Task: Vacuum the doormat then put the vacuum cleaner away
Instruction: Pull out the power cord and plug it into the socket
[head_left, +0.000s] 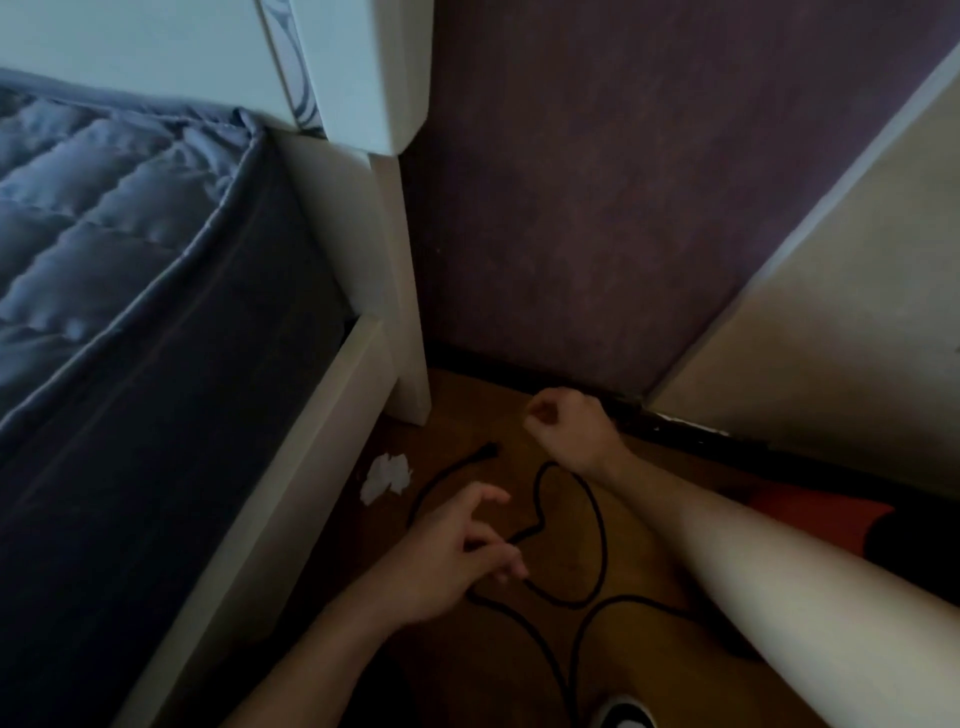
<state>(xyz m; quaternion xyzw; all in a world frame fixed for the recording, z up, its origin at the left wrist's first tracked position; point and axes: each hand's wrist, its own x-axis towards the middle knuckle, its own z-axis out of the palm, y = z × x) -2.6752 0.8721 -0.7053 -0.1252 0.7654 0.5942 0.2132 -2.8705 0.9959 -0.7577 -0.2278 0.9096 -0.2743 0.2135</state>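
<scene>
A black power cord (597, 551) lies in loops on the brown wooden floor, and its plug (487, 450) rests loose near the bed leg. My left hand (452, 551) is low over the cord, with the cord running out from between its fingertips. My right hand (563, 421) hovers further out near the skirting board, curled into a fist with nothing visible in it. The cord loop passes under that forearm. A red and black body (831, 512), likely the vacuum cleaner, shows at the right, partly hidden by my right arm. No doormat is in view.
A white-framed bed (291, 467) with a grey quilt fills the left side. A crumpled white paper (387, 475) lies by the bed. A purple wall (597, 208) and a beige panel (831, 338) close off the corner. A shoe tip (623, 719) shows at the bottom edge.
</scene>
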